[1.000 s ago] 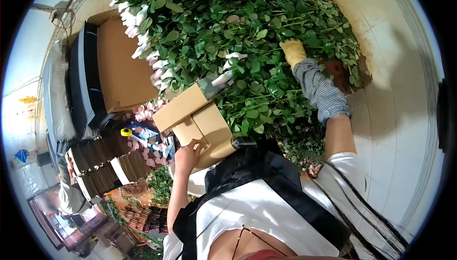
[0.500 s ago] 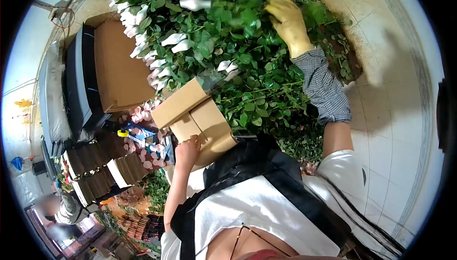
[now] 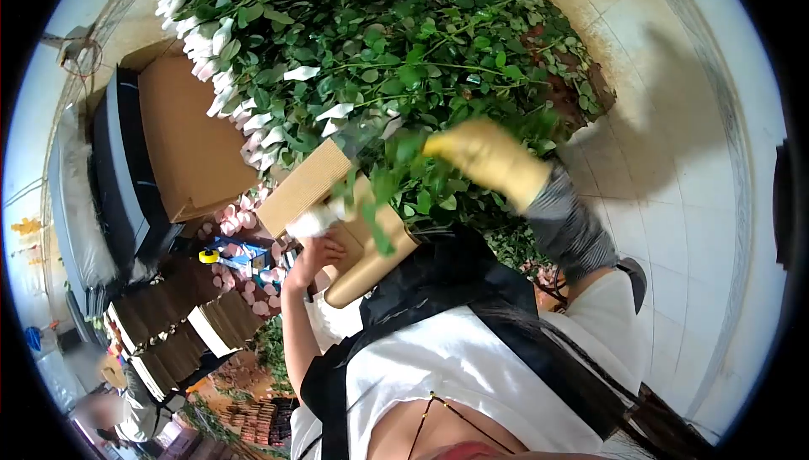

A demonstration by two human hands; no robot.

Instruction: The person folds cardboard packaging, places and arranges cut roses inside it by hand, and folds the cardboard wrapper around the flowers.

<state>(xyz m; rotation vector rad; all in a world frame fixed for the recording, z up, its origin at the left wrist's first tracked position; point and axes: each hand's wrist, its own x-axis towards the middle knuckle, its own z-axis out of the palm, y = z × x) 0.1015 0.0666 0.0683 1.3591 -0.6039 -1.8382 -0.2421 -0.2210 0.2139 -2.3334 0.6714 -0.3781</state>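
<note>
My right hand (image 3: 489,159), in a yellow rubber glove with a checked sleeve, is blurred by motion beside the pile. It is closed on the stem of a rose (image 3: 313,221), whose white-sleeved bud lies over the cardboard wrap (image 3: 369,249) in front of my body. Blurred leaves hang between glove and bud. My bare left hand (image 3: 320,259) rests on the wrap just below that bud, fingers extended across the cardboard; its thumb is hidden. Many more roses with white bud sleeves (image 3: 301,73) lie in the leafy pile (image 3: 396,30) ahead.
An open cardboard box (image 3: 198,136) stands at left. Stacks of folded cardboard (image 3: 223,323) and a blue tool with a yellow end (image 3: 240,258) sit nearer, among pink petals (image 3: 240,217). Another person (image 3: 139,409) is at lower left. Tiled floor (image 3: 674,249) extends at right.
My right hand has come from the far pile toward my body, bringing a rose whose bud now lies over the wrap. My left hand has shifted slightly left along the cardboard.
</note>
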